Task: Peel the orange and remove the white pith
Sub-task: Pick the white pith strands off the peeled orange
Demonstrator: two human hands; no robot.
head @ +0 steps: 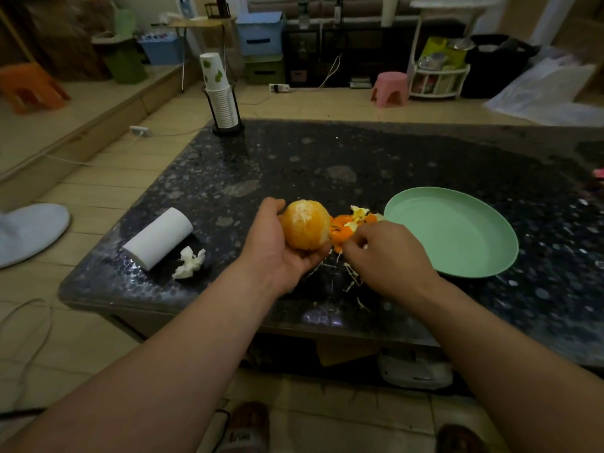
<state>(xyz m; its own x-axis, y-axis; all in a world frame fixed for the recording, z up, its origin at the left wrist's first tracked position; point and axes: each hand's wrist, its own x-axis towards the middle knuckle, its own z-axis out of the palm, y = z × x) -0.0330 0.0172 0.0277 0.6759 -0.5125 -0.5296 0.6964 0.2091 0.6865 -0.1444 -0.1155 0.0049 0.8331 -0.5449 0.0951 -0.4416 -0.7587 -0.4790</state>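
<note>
My left hand cups a peeled orange above the dark speckled table; white pith still streaks the fruit's top. My right hand hovers just right of the fruit with its fingers curled, pinching a small white bit of pith at the fingertips. Behind both hands lies a heap of orange peel pieces. Thin white pith strands are scattered on the table below my hands.
An empty green plate sits to the right of the peel. A paper roll and a crumpled tissue lie at the left. A stack of paper cups in a holder stands at the far left corner.
</note>
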